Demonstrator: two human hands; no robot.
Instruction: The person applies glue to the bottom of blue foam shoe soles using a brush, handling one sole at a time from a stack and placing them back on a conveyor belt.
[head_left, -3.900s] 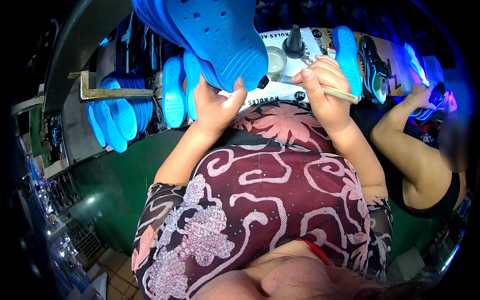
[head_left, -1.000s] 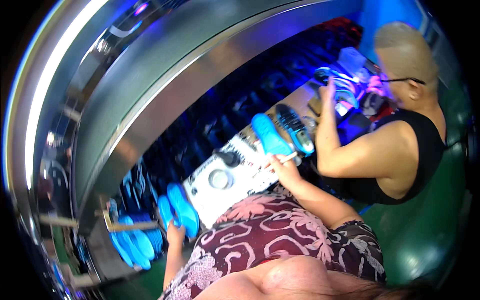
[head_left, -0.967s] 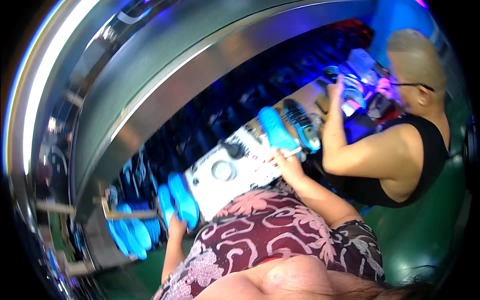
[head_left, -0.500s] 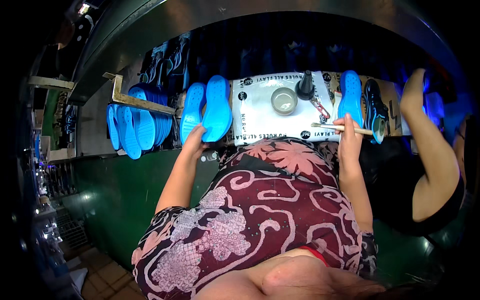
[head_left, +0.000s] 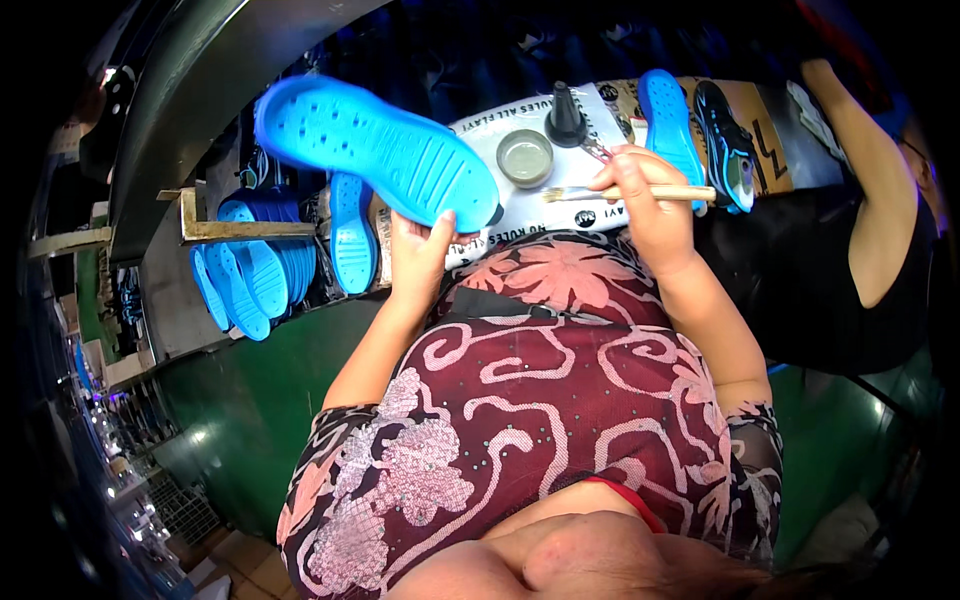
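Observation:
My left hand (head_left: 425, 245) grips a blue shoe sole (head_left: 375, 150) by one end, thumb on top; the sole is lifted off the bench and tilted toward the upper left. In my right hand (head_left: 648, 205) is a thin brush with a pale wooden handle (head_left: 685, 192). Its bristles point left, close to the held sole's end and just below a small grey bowl (head_left: 525, 158) with greyish contents. Behind the bowl stands a black cone-shaped bottle (head_left: 566, 118). The bowl and bottle rest on a white printed sheet (head_left: 480, 125).
Another blue sole (head_left: 352, 235) lies left of the sheet, beside a metal bracket (head_left: 245, 230) and a row of stacked blue soles (head_left: 262, 275). To the right are one more blue sole (head_left: 668, 120) and a black shoe (head_left: 722, 140). A co-worker's arm (head_left: 880, 190) reaches in at right.
My left hand has lifted the blue sole off the bench and turned it toward the upper left. My right hand has moved left with the brush. The view has shifted.

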